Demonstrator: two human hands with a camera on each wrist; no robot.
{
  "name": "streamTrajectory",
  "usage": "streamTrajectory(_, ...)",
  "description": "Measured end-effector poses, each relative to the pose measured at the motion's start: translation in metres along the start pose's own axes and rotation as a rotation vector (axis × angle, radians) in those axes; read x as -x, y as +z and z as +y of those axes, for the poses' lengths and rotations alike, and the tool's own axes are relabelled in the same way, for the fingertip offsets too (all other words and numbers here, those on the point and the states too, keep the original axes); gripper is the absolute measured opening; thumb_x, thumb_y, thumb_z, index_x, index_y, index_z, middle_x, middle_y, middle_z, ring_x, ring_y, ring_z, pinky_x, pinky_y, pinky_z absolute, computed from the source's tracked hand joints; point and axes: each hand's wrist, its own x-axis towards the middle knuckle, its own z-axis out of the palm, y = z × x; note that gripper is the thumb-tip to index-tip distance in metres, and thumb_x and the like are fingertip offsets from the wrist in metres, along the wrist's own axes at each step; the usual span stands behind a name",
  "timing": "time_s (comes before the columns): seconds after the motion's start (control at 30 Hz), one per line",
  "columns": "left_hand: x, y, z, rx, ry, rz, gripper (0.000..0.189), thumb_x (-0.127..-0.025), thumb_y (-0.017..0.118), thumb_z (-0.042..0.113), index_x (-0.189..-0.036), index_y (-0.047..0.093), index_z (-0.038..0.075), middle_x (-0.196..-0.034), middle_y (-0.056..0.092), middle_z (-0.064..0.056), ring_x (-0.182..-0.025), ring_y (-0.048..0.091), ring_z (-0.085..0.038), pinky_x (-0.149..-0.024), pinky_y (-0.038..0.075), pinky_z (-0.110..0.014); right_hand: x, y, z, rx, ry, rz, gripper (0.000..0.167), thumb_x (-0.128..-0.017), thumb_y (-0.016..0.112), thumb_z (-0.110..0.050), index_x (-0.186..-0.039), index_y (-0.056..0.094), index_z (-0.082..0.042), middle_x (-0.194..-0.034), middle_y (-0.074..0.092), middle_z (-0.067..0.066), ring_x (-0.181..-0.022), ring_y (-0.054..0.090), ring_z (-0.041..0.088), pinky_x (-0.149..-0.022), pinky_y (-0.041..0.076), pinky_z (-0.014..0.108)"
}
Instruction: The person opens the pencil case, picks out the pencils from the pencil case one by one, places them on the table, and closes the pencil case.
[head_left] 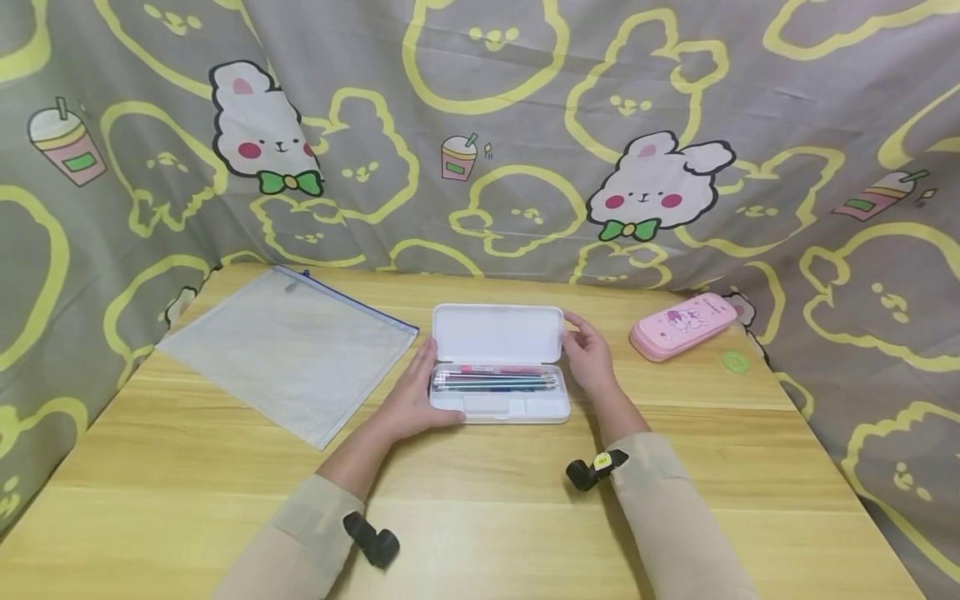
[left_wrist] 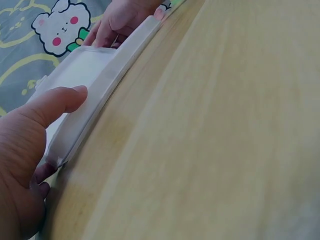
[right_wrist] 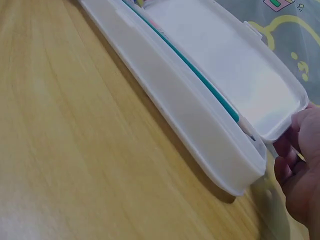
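Note:
A white pencil case [head_left: 516, 407] lies on the table with its lid [head_left: 498, 333] raised. Several pencils [head_left: 495, 382] lie side by side in it, behind a white block [head_left: 486, 405] in the front part. My left hand [head_left: 411, 402] holds the case at its left end, the thumb [left_wrist: 70, 100] on the front edge and the fingers along the side. At the lid's right edge, my right hand [head_left: 589, 358] pinches the rim between thumb and fingers. The right wrist view shows a green pencil [right_wrist: 200, 75] inside, close to the front wall.
To the left lies a flat, clear mesh zip pouch [head_left: 292, 350] with a blue zip. A pink pencil case [head_left: 684, 326] with a rabbit picture sits at the right, near a small green ring [head_left: 735, 362]. A patterned grey curtain [head_left: 525, 142] hangs behind the wooden table [head_left: 480, 517].

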Motion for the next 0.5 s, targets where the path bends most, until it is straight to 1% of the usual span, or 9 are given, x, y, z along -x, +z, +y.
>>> streamTrajectory(0.13,0.0002,-0.0006,0.0008,-0.012,0.0,-0.01,0.13,-0.065,0.086,0.039,-0.157,0.001,0.004,-0.166,-0.005,-0.013,-0.153,0.004,-0.037,-0.123,0.012,-0.052,-0.002,0.0009,0.001,0.01,0.025,-0.03,0.043,-0.101,0.05,-0.018,-0.144,0.05,-0.02,-0.12,0.062,0.022,-0.106,0.057,0.026,-0.086,0.047,0.026)
streamTrajectory(0.33,-0.0003,-0.001,0.0014,-0.024,0.002,-0.023,0.128,-0.066,0.086,0.041,-0.156,0.005,0.0,-0.166,-0.003,-0.015,-0.152,0.005,-0.038,-0.123,0.014,-0.054,-0.004,0.0032,0.0027,0.011,0.053,-0.056,0.044,-0.102,0.047,-0.019,-0.146,0.048,-0.022,-0.119,0.06,0.02,-0.105,0.055,0.026,-0.087,0.046,0.028)
streamTrajectory(0.5,-0.0008,-0.0004,0.0002,-0.027,-0.005,-0.025,0.128,-0.066,0.086,0.042,-0.157,0.005,0.001,-0.166,-0.003,-0.014,-0.152,0.005,-0.038,-0.123,0.014,-0.054,-0.0048,0.0023,0.0037,0.012,0.065,-0.078,0.045,-0.103,0.046,-0.02,-0.147,0.045,-0.024,-0.119,0.058,0.018,-0.106,0.053,0.026,-0.09,0.046,0.031)
